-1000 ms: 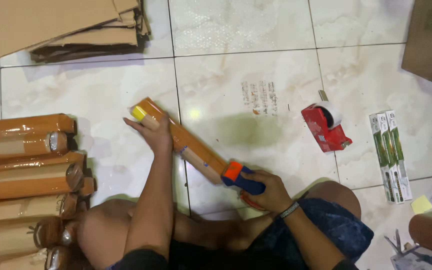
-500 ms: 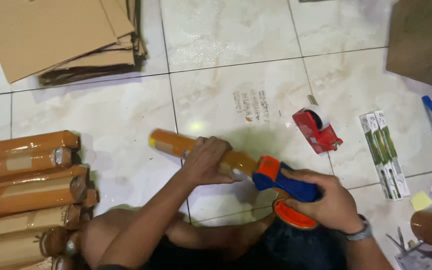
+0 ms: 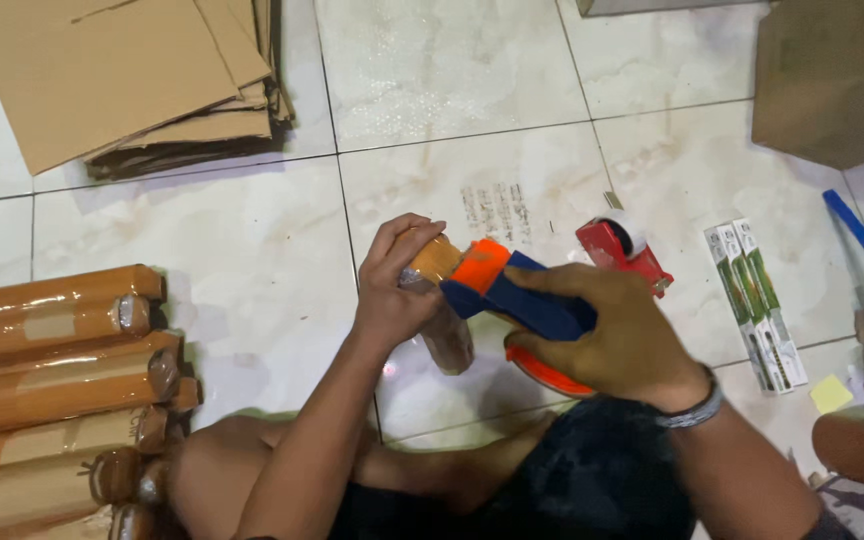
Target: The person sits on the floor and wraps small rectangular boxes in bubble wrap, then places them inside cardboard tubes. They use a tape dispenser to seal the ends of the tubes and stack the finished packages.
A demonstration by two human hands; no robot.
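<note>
We clench left hand (image 3: 392,300) round brown taped cardboard roll (image 3: 439,300); right hand (image 3: 612,335) grasps orange-blue tape dispenser (image 3: 512,295), best pressed flat toward 9 o'clock.

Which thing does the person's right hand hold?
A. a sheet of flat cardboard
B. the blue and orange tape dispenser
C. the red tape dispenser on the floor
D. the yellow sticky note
B: the right hand grips the blue and orange tape dispenser, pressed against the end of the brown wrapped roll that the left hand holds.

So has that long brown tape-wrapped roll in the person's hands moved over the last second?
Yes. The long brown tape-wrapped roll has turned from lying flat and aslant on the white tiled floor to standing nearly on end, closer to the red tape dispenser lying there.
</note>
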